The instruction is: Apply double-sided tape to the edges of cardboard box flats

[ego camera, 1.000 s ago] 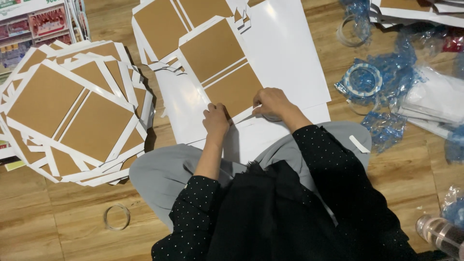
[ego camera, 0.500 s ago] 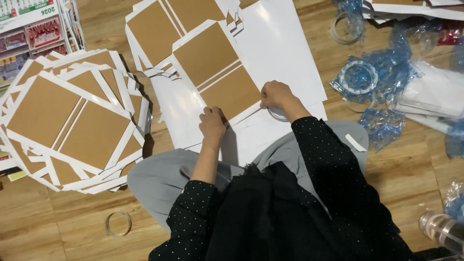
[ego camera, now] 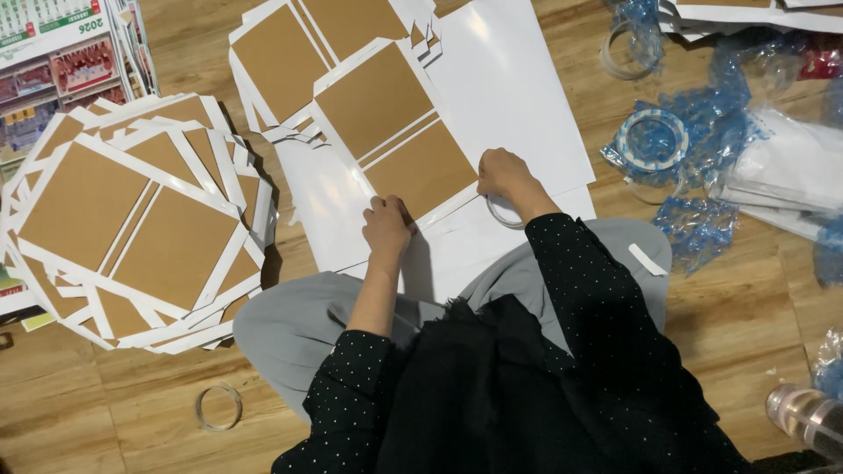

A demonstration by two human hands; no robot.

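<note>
The cardboard panels (ego camera: 395, 132) are plain brown, set on glossy white sheets (ego camera: 518, 96) with white borders. The stack (ego camera: 132, 219) at the left shows the same brown squares edged in white. The floor (ego camera: 105, 412) is warm brown wood with visible grain. The sleeves (ego camera: 597, 290) are black with small white dots, the trousers (ego camera: 290, 333) grey. At the far right, crumpled wrapping (ego camera: 702, 114) is translucent blue.

A single camera, worn on the head of a person seated on a wooden floor (ego camera: 105, 421), looks almost straight down from close above. The person's lap fills the lower middle of the view, with both hands just beyond it. Floor clutter spreads to the top and side edges. No second view overlaps it.
</note>
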